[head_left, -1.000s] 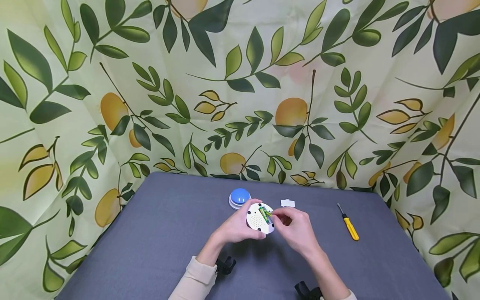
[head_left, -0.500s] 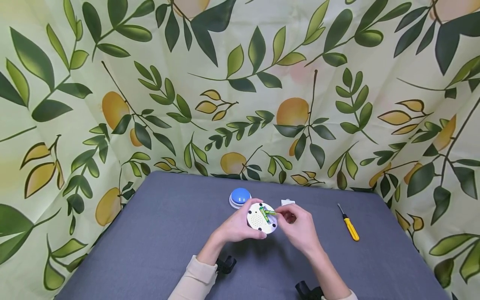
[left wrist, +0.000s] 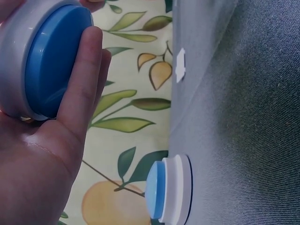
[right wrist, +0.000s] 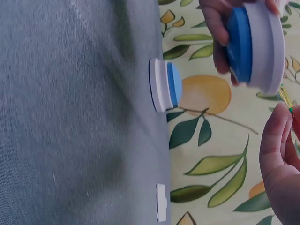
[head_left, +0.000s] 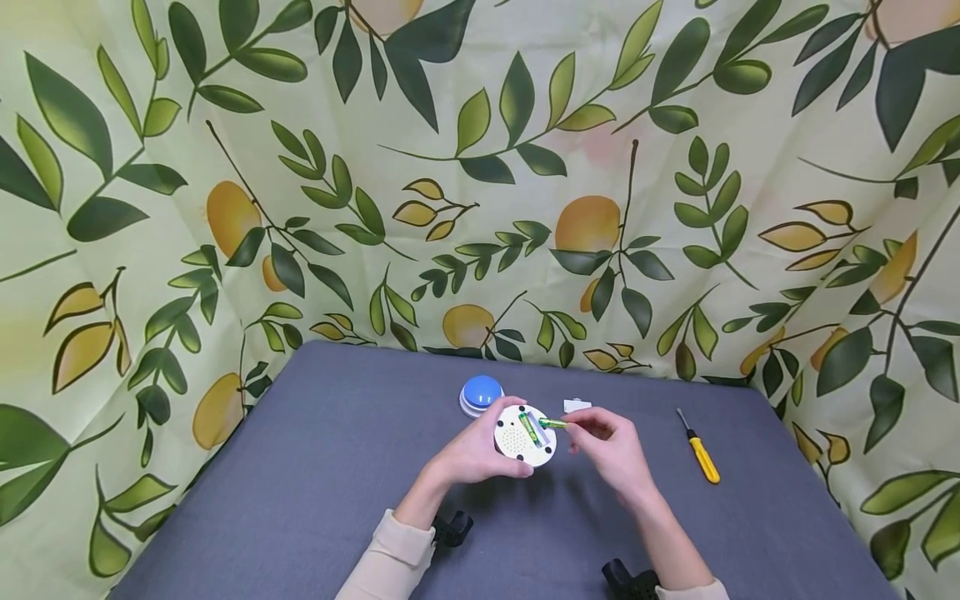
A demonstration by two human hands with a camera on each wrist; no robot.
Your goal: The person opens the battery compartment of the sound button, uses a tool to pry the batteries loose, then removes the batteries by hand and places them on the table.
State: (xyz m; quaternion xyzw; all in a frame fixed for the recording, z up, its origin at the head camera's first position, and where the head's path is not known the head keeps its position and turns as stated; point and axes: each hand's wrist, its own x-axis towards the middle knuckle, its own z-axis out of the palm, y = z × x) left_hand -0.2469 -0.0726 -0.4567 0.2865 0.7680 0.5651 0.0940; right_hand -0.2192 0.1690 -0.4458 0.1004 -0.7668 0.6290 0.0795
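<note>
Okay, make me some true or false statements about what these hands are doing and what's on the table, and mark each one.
1. The left hand holds a round white button. True.
2. The right hand pinches a battery. True.
3. The battery compartment is empty. False: another battery lies in it.
4. The screwdriver has a red handle. False: its handle is yellow.
5. A second button stands on the table, blue dome up. True.
6. The small white piece is in the left hand. False: it lies on the table.
</note>
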